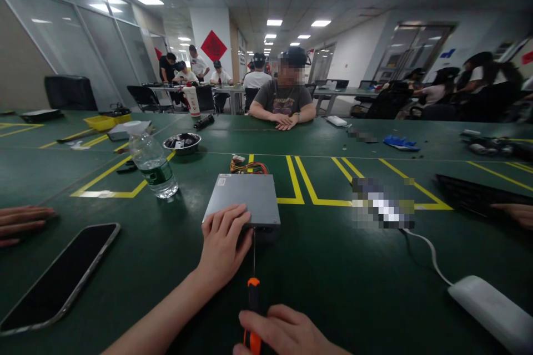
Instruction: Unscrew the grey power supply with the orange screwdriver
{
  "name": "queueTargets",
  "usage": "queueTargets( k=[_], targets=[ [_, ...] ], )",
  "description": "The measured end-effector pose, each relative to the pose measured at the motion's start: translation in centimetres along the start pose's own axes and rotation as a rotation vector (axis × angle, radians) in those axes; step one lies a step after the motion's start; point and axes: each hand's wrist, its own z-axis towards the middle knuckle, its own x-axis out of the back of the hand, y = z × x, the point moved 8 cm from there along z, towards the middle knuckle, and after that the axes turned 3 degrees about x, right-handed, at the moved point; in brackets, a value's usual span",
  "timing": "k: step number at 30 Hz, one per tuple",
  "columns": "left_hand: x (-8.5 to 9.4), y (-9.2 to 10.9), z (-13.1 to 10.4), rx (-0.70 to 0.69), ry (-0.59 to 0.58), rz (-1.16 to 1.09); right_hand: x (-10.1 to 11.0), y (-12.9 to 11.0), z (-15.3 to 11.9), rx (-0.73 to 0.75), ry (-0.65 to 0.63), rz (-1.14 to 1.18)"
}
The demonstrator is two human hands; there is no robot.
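A grey metal box (250, 194) lies on the green table, with a bundle of coloured cables (250, 166) at its far edge. My left hand (225, 238) rests on the box's near left corner, fingers bent over the top and the thumb at its front side. Near the bottom edge, my right hand (287, 330) grips the orange and black handle of a screwdriver (254, 294). The screwdriver's shaft points away from me, and its tip meets the near side of the box; the exact contact spot is too small to tell.
Left of the box stand a water bottle (154, 169), a metal bowl (182, 143) and a phone (62, 274). A white power bank (491, 310) with a cable lies right. Other people's hands show at both edges; a person (283, 100) sits opposite.
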Motion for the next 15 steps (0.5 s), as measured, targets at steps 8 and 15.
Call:
queueTargets(
  k=[8,15],
  targets=[
    [0.2,0.2,0.2,-0.023,0.014,-0.015,1.7,-0.3,0.0,0.114,0.148,0.133],
    [0.1,0.0,0.1,-0.039,0.011,-0.026,0.3,-0.8,-0.1,0.112,0.054,0.051]
  ],
)
